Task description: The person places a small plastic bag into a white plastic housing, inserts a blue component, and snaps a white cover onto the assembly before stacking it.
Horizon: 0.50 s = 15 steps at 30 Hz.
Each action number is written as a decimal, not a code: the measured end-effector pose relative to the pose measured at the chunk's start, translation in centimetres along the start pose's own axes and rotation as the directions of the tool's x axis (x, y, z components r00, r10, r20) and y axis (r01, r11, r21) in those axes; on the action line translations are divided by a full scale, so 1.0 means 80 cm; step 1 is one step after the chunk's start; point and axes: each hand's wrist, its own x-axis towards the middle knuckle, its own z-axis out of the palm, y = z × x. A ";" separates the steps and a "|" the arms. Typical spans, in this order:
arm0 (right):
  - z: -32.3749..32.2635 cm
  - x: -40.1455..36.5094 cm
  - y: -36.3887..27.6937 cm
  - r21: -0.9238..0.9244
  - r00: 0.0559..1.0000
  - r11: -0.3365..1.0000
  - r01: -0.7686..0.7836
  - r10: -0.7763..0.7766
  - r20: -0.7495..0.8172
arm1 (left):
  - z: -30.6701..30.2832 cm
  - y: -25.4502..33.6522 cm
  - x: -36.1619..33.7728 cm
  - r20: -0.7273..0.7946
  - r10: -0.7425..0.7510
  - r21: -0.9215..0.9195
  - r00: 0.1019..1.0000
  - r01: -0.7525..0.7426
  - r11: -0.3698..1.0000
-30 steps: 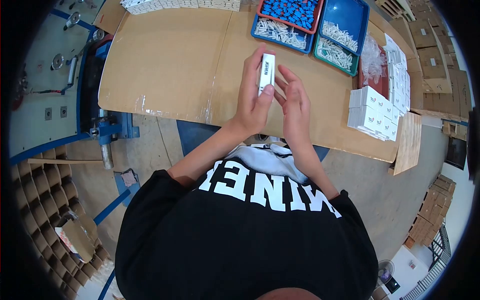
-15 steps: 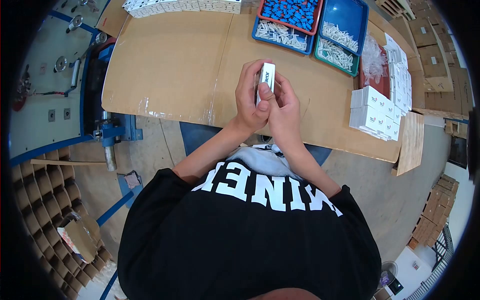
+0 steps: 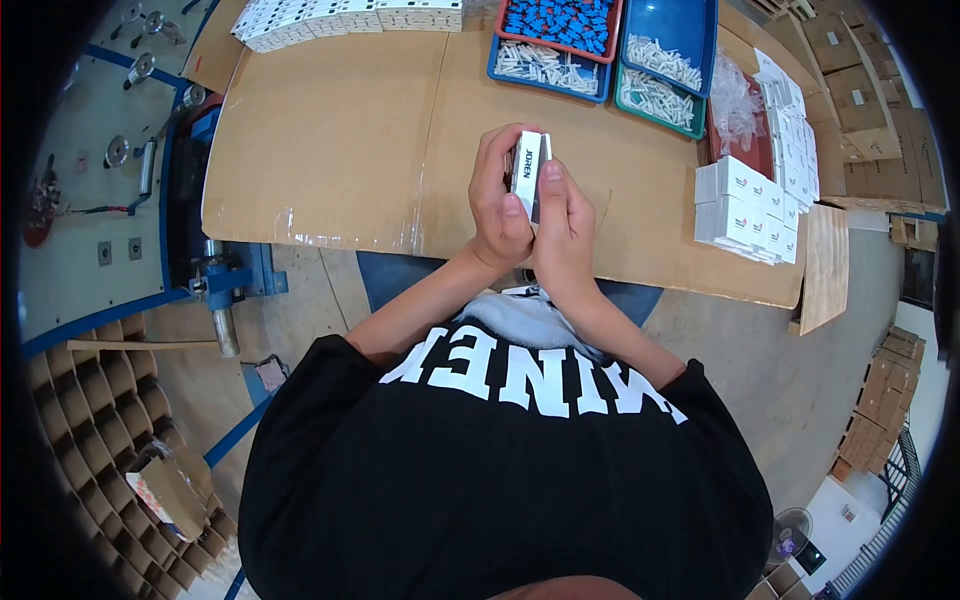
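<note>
A small white box (image 3: 527, 168) printed JOREN, with a dark strip along one side, is held upright between my hands above the cardboard-covered table. My left hand (image 3: 492, 205) wraps around its left side, the thumb lying against the lower front. On the other side my right hand (image 3: 568, 225) is closed against the box, thumb up along the dark strip. The fingers behind the box are partly hidden.
At the back stand a red tray of blue parts (image 3: 560, 22) and trays of white plugs (image 3: 545, 68). White boxes (image 3: 745, 210) are stacked at the right beside a plastic bag (image 3: 738, 110). A row of white pieces (image 3: 350, 18) lies back left; a machine (image 3: 110, 150) stands left.
The box has turned in my hands, so the full JOREN print and the dark side now show. My right thumb has moved off the printed face toward the dark strip.
</note>
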 end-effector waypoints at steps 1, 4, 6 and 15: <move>-0.001 0.001 0.000 0.008 1.000 1.000 -0.008 0.008 0.011 | 0.001 -0.001 -0.001 0.001 0.000 0.000 1.000 0.000 1.000; -0.010 0.011 -0.001 -0.021 0.999 1.000 0.008 -0.007 0.034 | 0.004 -0.002 -0.003 0.026 -0.020 0.024 0.999 0.020 1.000; -0.024 0.021 -0.004 0.072 0.994 0.993 -0.095 0.091 0.055 | 0.009 0.000 0.003 0.075 -0.066 -0.067 0.995 0.071 0.995; -0.081 0.037 -0.005 -0.570 0.935 0.743 0.351 -0.248 0.253 | -0.001 -0.012 0.009 0.272 -0.652 -0.322 0.708 0.705 0.632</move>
